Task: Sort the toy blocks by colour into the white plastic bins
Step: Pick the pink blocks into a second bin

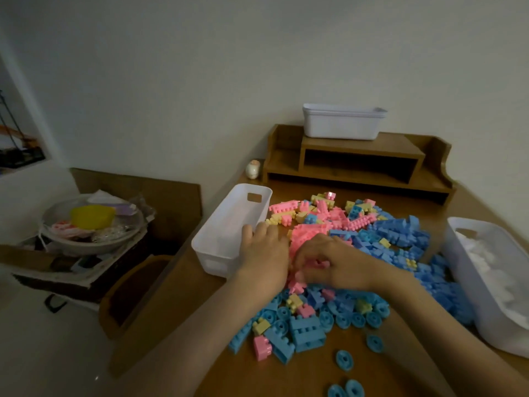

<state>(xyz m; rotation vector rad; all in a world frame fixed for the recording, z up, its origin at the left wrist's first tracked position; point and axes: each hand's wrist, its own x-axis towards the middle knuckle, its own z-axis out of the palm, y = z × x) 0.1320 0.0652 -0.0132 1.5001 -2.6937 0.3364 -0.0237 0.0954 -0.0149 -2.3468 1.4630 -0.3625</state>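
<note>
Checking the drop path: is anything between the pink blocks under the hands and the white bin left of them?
Nothing visible does: the pink plastic toy blocks lie right beside the open-topped white plastic bin; only the left hand rests between them.

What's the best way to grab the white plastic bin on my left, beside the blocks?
Probably hook fingers through the rectangular cut-out in the far end wall of the white plastic bin, reaching in from above; the long walls look smooth and offer only the rim.
</note>
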